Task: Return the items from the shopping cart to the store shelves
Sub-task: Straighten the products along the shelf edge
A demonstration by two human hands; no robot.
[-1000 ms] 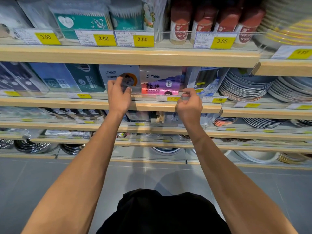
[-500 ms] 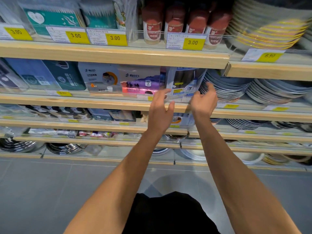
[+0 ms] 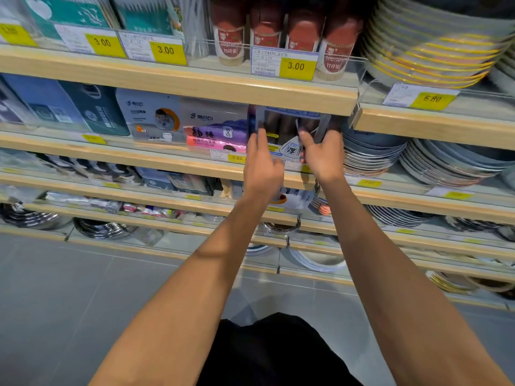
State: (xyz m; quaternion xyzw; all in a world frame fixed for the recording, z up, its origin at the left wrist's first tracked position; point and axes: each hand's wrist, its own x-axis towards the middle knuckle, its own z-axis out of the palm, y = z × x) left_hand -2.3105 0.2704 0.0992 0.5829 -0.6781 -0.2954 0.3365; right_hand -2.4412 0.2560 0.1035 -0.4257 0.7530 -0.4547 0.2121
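A clear pack of dark rolled bags (image 3: pixel 282 122) with a blue-white label stands upright on the second wooden shelf (image 3: pixel 156 157), under the shelf above. My left hand (image 3: pixel 262 165) lies against the pack's left front edge, fingers up and thumb out to the right. My right hand (image 3: pixel 322 156) wraps around the pack's right edge, its thumb on the front. Both hands hold the pack between them. No shopping cart is in view.
A purple and pink pack (image 3: pixel 217 132) stands right beside the held pack on the left, and stacked grey plates (image 3: pixel 370 154) sit close on the right. Red-capped jars (image 3: pixel 267 26) line the shelf above. Lower shelves hold bowls and plates. The grey tile floor (image 3: pixel 69 288) lies below.
Both hands left the shelf's front rail by the purple pack, moved right and up, and closed on the pack of dark bags. The view has shifted right.
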